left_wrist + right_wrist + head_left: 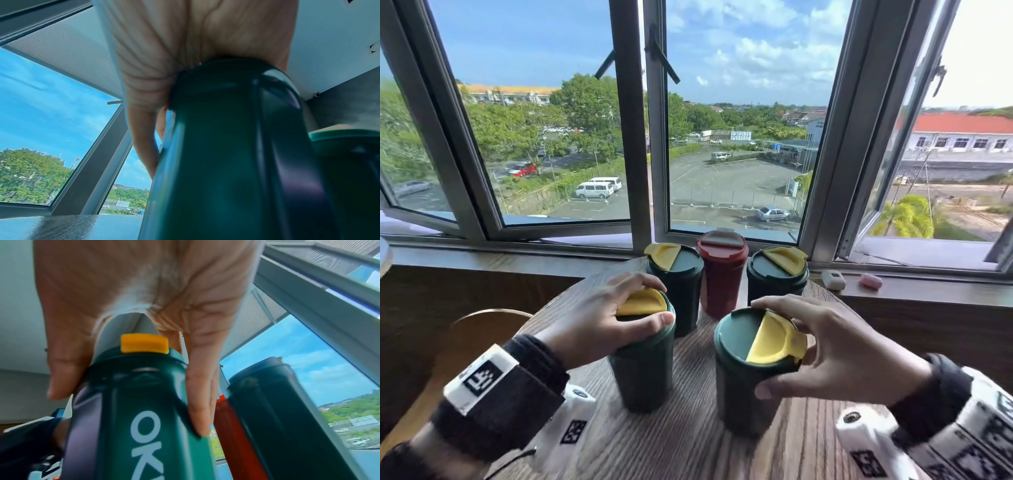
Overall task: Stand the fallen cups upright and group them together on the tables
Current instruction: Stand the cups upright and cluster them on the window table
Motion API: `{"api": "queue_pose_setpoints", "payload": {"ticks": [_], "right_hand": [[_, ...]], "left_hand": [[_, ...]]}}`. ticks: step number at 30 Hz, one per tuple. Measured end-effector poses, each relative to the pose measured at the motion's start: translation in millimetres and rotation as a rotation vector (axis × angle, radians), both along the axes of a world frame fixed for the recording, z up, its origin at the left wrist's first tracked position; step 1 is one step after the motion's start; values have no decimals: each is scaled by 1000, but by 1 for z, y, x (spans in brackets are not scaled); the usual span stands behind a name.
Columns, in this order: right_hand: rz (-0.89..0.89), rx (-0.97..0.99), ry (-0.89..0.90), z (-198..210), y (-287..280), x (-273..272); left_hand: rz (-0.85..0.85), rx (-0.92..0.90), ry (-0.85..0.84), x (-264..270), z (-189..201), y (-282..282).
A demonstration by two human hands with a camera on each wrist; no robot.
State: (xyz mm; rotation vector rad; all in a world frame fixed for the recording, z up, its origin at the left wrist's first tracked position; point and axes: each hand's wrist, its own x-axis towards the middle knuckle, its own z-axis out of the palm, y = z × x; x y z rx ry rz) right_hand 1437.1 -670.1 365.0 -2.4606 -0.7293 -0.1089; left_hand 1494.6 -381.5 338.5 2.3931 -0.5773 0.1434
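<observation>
Under the left hand [599,318], gripped from above around its lid: a dark green cup with yellow flap [642,356], upright on the wooden table [688,428]. Under the right hand [835,353], likewise clasped at the rim by curled fingers and thumb: a second green cup [748,373], also upright. Just beyond both grips, standing close together by the window: two more green cups [676,287] [777,277] with a red cup [720,277] between them. Judged nearly done: all five upright, nothing seen lying down; left only to slide the two held cups up against the far three and let go. From the right wrist only: white lettering "OK" on the held cup [131,410], and fingers [200,394] pressed down its side. From the left wrist only: palm [205,40] seated on the lid, fingers mostly hidden.
</observation>
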Motion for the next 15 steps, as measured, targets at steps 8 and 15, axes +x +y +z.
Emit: {"api": "queue_pose_setpoints", "payload": {"ticks": [8,15], "right_hand": [[-228,16,-37,-11,-24,19],[-196,-22,-8,-9,-22,21]], "left_hand": [[0,8,11,0,0,0],[5,8,12,0,-1,1]]}}
